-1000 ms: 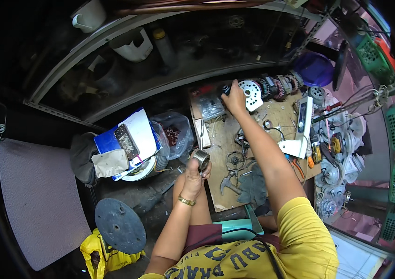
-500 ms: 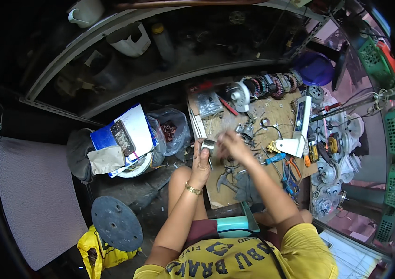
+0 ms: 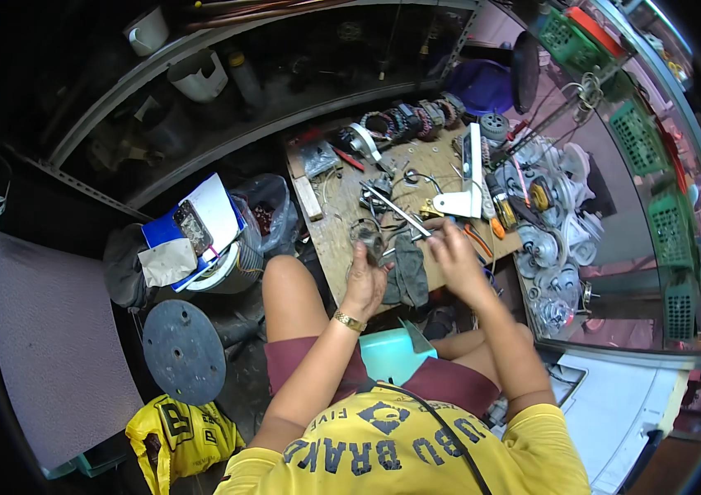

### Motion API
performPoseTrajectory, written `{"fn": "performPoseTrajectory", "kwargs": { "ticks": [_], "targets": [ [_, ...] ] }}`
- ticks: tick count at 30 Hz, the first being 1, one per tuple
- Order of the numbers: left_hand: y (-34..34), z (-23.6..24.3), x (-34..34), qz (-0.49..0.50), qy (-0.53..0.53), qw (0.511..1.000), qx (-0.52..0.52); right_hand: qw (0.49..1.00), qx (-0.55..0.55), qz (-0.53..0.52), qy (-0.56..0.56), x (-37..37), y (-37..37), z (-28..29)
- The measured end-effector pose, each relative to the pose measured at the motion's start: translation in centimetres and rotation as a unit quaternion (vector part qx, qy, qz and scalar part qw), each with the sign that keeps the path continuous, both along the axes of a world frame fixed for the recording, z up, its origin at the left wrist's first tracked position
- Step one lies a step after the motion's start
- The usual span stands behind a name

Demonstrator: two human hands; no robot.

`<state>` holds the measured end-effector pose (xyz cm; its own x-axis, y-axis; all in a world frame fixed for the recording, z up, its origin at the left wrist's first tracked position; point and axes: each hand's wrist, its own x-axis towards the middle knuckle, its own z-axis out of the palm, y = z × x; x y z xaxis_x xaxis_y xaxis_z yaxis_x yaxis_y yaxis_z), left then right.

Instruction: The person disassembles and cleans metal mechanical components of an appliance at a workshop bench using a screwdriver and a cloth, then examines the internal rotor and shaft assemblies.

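Note:
My left hand (image 3: 364, 282) grips a round metal ring-shaped part (image 3: 367, 238) with its fingers wrapped round it, above the front edge of the wooden workbench (image 3: 331, 256). To its right, my right hand (image 3: 451, 252) pinches the lower end of a long, thin silver rod (image 3: 393, 206) that slants up to the left over the bench. A dark cloth (image 3: 408, 276) lies below the rod. Behind are small metal parts (image 3: 375, 188), red pliers (image 3: 349, 161), a white slotted disc (image 3: 364, 142) and several wound coils (image 3: 404, 120). A white bracket piece (image 3: 471, 169) stands at the right.
A bucket with a plastic bag (image 3: 260, 210) and notebooks (image 3: 214, 210) sit left of the bench. A round metal plate (image 3: 181, 351) is at lower left, beside a yellow bag (image 3: 181, 441). White fan parts (image 3: 540, 247) crowd the right, below green baskets (image 3: 672, 227).
My right hand has come down from beside the white disc toward me and now holds the rod, which was at my left hand earlier. My left hand keeps the ring. The view has shifted.

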<state>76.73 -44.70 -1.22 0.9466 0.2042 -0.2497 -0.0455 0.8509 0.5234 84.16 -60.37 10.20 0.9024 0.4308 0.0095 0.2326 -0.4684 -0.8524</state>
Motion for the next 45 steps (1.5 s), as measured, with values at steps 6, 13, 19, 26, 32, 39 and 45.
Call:
{"fn": "performPoseTrajectory", "kwargs": {
  "ticks": [6,13,19,26,32,39,45],
  "targets": [
    [-2.2,0.8,-2.5,-0.056,0.033,0.988,-0.142,0.947,-0.190,0.181,-0.184,-2.4,-5.0,11.9],
    [-4.3,2.7,-4.7,-0.088,0.025,0.980,-0.177,0.889,-0.326,0.247,-0.204,-4.6,-4.5,15.8],
    [-4.1,2.8,-5.9,-0.096,0.001,0.976,-0.193,0.870,-0.364,0.268,-0.199,-6.2,-2.4,18.4],
    [-4.8,4.0,-6.3,-0.118,-0.014,0.974,-0.191,0.844,-0.386,0.292,-0.230,-6.8,-1.4,18.3],
    [-4.7,4.7,-6.7,-0.111,-0.017,0.970,-0.216,0.801,-0.379,0.245,-0.394,-6.7,-2.7,17.0],
    [-4.5,4.6,-6.4,-0.100,-0.030,0.974,-0.203,0.774,-0.345,0.261,-0.463,-7.6,-4.0,16.3],
    [-3.8,3.3,-5.4,-0.074,-0.046,0.988,-0.126,0.860,-0.305,0.227,-0.341,-7.0,-5.1,13.6]
  ]
}}
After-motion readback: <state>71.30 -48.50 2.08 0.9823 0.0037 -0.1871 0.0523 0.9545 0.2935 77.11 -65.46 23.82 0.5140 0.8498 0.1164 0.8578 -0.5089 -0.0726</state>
